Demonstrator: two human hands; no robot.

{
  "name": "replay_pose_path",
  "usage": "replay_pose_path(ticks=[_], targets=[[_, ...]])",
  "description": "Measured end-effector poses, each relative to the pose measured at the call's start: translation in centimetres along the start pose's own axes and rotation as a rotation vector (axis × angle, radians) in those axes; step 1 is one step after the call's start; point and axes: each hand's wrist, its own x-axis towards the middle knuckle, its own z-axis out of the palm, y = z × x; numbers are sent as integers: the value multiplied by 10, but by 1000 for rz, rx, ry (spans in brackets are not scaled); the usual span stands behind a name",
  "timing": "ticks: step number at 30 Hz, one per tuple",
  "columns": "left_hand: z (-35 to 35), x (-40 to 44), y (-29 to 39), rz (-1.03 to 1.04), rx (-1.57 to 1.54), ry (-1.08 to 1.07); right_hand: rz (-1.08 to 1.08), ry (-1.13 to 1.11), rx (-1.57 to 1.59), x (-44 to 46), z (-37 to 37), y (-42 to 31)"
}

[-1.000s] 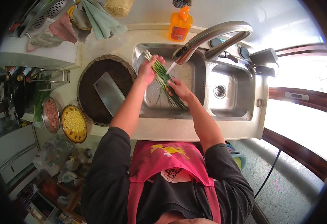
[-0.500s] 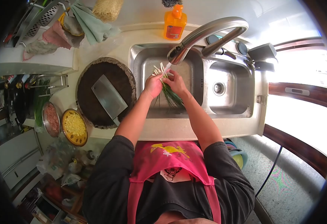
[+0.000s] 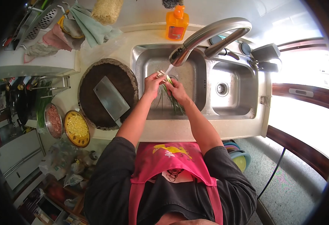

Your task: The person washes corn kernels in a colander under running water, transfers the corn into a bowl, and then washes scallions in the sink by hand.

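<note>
Under the running faucet (image 3: 209, 37), a bunch of green stalks (image 3: 176, 105) with white ends is held over the large left sink basin (image 3: 149, 60). My left hand (image 3: 152, 85) is closed around the white ends. Close beside it, my right hand (image 3: 177, 91) grips the bunch a little lower down, fingers wrapped round the stems. The green tips hang toward the near side of the basin. Water falls beside the white ends.
Left of the sink, a cleaver (image 3: 112, 99) lies on a round dark chopping board (image 3: 89, 90). Bowls of minced meat (image 3: 53, 120) and chopped yellow pieces (image 3: 77, 125) stand further left. An orange bottle (image 3: 176, 30) stands behind the sink. The smaller basin (image 3: 230, 80) is at right.
The bunch has gone from a long diagonal hold to a more bundled one beneath the water. My hands have come close together, the left moving down and right.
</note>
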Motion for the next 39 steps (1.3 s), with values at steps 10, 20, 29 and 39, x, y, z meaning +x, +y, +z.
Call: replay_pose_path(ticks=[10,20,29,39], targets=[[-10,-2,46,388,1150,-178,-31,19,-245,-9,-26,-11],[3,-2,30,-99,449,-27,-87,119,-277,-8,-14,-32],[-10,15,3,-3,175,4,-203,7,-553,-6,17,1],[-16,-25,45,-2,104,178,-103,444,-1212,77,-5,115]])
